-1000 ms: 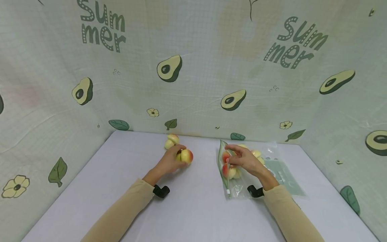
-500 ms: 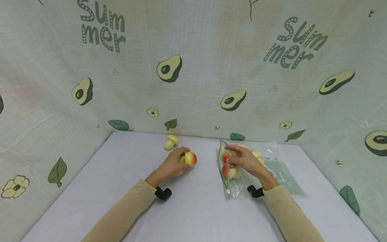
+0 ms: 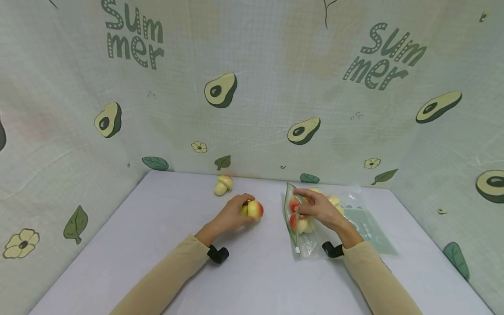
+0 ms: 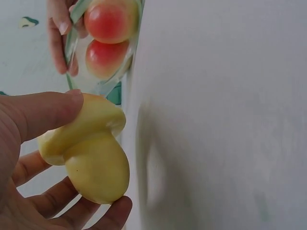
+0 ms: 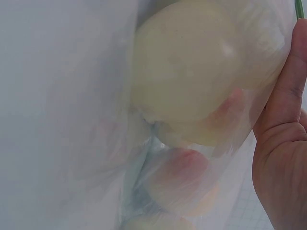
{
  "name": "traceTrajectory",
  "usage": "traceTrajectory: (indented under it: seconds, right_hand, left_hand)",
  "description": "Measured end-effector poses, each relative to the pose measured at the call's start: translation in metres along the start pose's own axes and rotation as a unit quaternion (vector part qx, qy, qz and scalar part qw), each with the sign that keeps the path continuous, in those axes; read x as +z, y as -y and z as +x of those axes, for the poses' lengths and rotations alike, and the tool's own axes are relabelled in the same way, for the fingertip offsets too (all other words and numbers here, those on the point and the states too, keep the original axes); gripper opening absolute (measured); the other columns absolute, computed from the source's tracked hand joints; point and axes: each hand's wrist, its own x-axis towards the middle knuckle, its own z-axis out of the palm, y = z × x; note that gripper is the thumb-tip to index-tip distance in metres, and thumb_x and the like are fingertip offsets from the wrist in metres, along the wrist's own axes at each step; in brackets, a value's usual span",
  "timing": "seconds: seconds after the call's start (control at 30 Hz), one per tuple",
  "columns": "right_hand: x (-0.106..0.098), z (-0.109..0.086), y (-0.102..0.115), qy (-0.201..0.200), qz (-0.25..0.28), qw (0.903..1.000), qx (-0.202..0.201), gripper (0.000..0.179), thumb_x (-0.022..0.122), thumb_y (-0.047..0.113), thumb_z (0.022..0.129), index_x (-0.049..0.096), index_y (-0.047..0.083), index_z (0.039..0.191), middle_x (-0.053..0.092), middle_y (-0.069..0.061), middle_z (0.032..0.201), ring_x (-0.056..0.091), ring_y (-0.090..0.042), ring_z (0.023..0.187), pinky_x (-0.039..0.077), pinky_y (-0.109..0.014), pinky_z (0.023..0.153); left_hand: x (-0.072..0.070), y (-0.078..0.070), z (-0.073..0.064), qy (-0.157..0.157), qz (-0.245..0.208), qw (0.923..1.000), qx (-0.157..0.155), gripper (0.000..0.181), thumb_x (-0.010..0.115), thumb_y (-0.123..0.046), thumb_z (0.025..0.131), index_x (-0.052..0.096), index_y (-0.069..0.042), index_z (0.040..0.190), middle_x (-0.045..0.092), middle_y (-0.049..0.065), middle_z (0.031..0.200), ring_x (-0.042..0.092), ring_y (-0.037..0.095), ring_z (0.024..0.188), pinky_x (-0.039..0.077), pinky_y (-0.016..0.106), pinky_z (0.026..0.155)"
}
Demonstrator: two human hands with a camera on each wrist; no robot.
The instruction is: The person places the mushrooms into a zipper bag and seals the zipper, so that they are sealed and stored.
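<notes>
Beyond the left hand, another toy mushroom lies on the bench. The right hand pinches the mouth of a green-edged zip bag containing more mushrooms. Nearer, the left hand grips a yellow-stemmed mushroom, long axis slanted, cap toward the bag.

Left of the bag, one mushroom is partly covered by the left fingers. Seen through the bag, other mushrooms are blurred and cannot be counted. Beside it, the right hand is cut off by the right wrist view's edge.
</notes>
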Motion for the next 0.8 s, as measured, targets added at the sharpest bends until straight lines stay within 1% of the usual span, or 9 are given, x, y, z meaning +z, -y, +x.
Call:
traceTrajectory:
  seconds: [0.13,0.3,0.53,0.67,0.8]
  right_hand:
    - [-0.001,0.000,-0.001,0.002,0.000,1.0000,-0.004,0.063,0.068,0.006,0.087,0.039,-0.004,0.142,0.035,-0.023,0.143,0.062,-0.017,0.073,0.056,-0.031,0.068]
    - [0.000,0.000,-0.001,0.001,0.003,1.0000,-0.003,0.064,0.069,0.007,0.087,0.039,-0.004,0.142,0.035,-0.023,0.143,0.062,-0.017,0.073,0.056,-0.031,0.068]
    - [0.000,0.001,-0.002,0.000,0.004,1.0000,0.000,0.063,0.068,0.005,0.087,0.039,-0.004,0.142,0.034,-0.022,0.145,0.062,-0.017,0.073,0.056,-0.030,0.068]
    - [0.000,0.000,-0.002,-0.001,0.004,1.0000,0.003,0.062,0.068,0.005,0.087,0.039,-0.004,0.141,0.035,-0.024,0.143,0.062,-0.017,0.070,0.056,-0.030,0.068]
    - [0.000,0.000,-0.002,0.000,0.001,1.0000,0.006,0.062,0.068,0.006,0.087,0.039,-0.004,0.141,0.036,-0.024,0.142,0.063,-0.017,0.071,0.056,-0.030,0.069]
  left_hand:
    - [0.004,-0.003,0.002,0.012,-0.005,0.9999,-0.007,0.056,0.080,-0.013,0.076,0.054,-0.008,0.125,0.056,0.008,0.113,0.053,0.020,0.102,0.045,0.037,0.086]
    - [0.008,-0.009,0.005,0.016,-0.003,0.9999,-0.002,0.056,0.080,-0.014,0.077,0.054,-0.007,0.125,0.057,0.007,0.112,0.053,0.021,0.101,0.045,0.038,0.085]
    - [0.019,-0.015,0.009,0.028,-0.002,0.9996,-0.006,0.056,0.080,-0.017,0.077,0.054,-0.008,0.126,0.057,0.006,0.110,0.053,0.019,0.099,0.045,0.035,0.085]
    - [0.025,-0.017,0.011,0.032,-0.003,0.9995,0.001,0.056,0.081,-0.019,0.076,0.055,-0.007,0.125,0.058,0.006,0.109,0.054,0.019,0.099,0.045,0.035,0.085]
    - [0.031,-0.021,0.014,0.038,-0.008,0.9992,0.005,0.056,0.081,-0.019,0.076,0.055,-0.008,0.124,0.058,0.006,0.109,0.054,0.019,0.099,0.045,0.034,0.084]
